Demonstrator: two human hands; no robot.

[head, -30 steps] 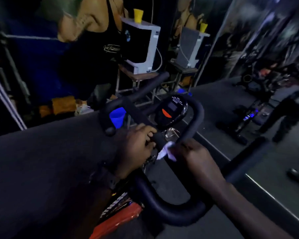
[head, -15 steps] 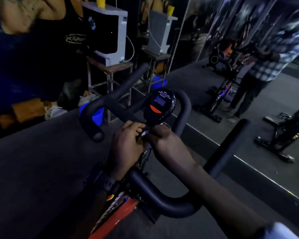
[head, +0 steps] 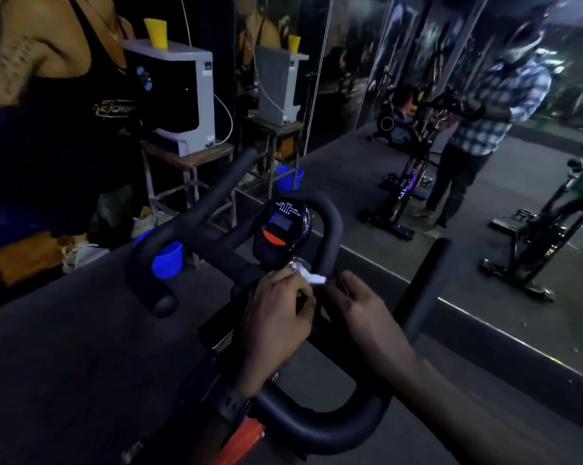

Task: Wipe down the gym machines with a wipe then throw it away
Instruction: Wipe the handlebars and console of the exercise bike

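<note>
A white wipe (head: 308,275) is pinched between both hands at the centre of an exercise bike's black handlebar (head: 320,427), just below its console (head: 281,229). The left hand (head: 276,325) and right hand (head: 367,315) are held close together, fingers curled on the wipe. A blue cup (head: 167,260) is seen beyond the handlebar's left side.

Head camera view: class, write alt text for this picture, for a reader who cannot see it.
Two hands work a small white wipe at the centre of an exercise bike's black handlebars, just below its console; the left hand and right hand both have curled fingers at the wipe. A mirror wall ahead reflects a person at a bike.
</note>
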